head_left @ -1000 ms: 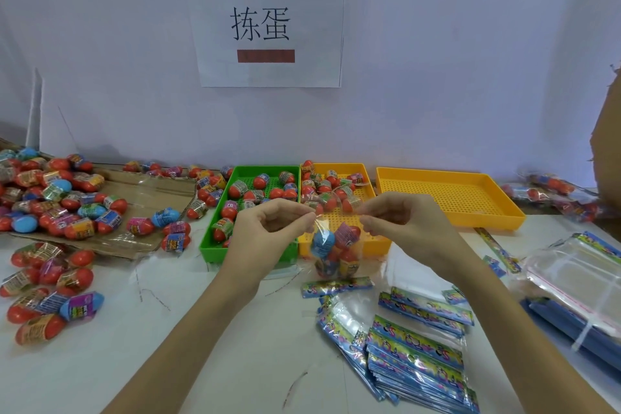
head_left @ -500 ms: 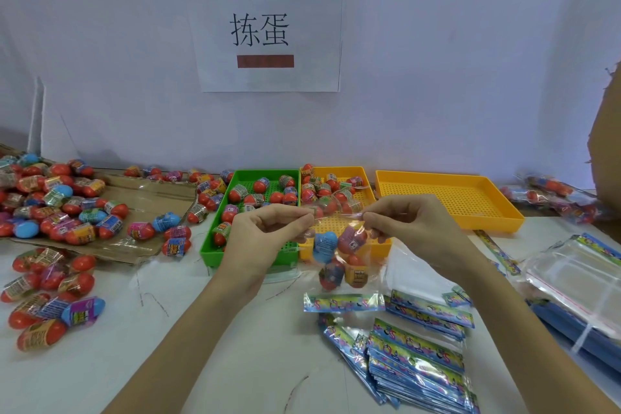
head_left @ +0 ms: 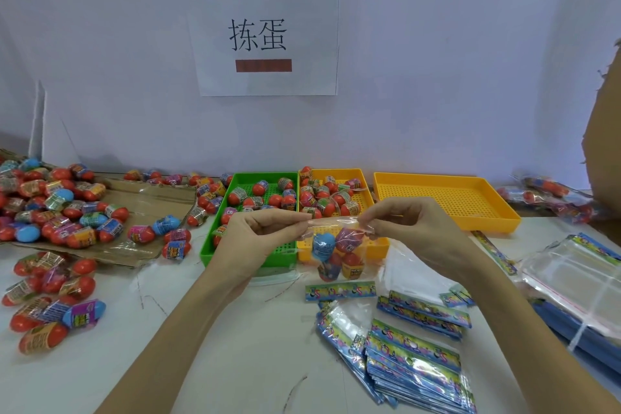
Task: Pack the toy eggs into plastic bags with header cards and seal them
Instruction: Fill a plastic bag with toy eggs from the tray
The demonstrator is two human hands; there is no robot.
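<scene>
While both hands hold it up over the table, the clear plastic bag hangs upside down in front of the near edges of the green tray and the middle yellow tray, its open mouth stretched flat at the top and its printed header card dangling at the bottom, close to the tabletop. The left hand pinches the mouth's left end between thumb and forefinger; the right hand pinches the right end the same way. About four toy eggs show through the film: one blue, one purple, one yellow-wrapped and one bluish-wrapped, with red showing at their ends. Three perforated trays stand in a row: the green one and the middle yellow one hold loose eggs, the right yellow tray none. Many more eggs, too many to count, lie on flattened cardboard and on the white table at left. A fanned stack of empty carded bags lies at lower right, beside a pile of clear sleeves. Filled bags lie at far right. A paper sign hangs on the pale wall
</scene>
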